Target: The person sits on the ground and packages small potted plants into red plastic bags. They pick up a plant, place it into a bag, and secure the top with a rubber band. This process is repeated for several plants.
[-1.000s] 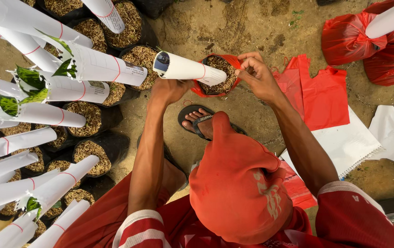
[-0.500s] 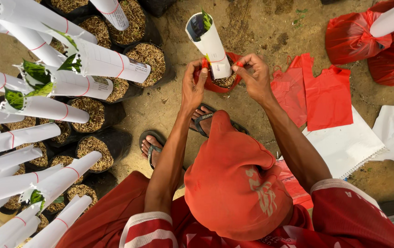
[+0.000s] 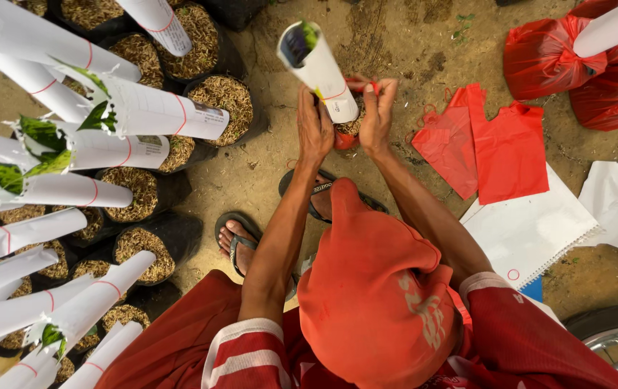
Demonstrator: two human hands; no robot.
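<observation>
Left hand point(image 3: 314, 126) and right hand point(image 3: 379, 115) clasped around white paper tube point(image 3: 319, 68), upright over red-bagged pot point(image 3: 348, 133). Flat red bags point(image 3: 492, 140) just beside.

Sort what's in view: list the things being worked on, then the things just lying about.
In hand: left hand, right hand, white paper tube, small red-bagged pot.

Lying about: flat red bags, tied red bags, white paper sheets, wrapped seedling pots.
</observation>
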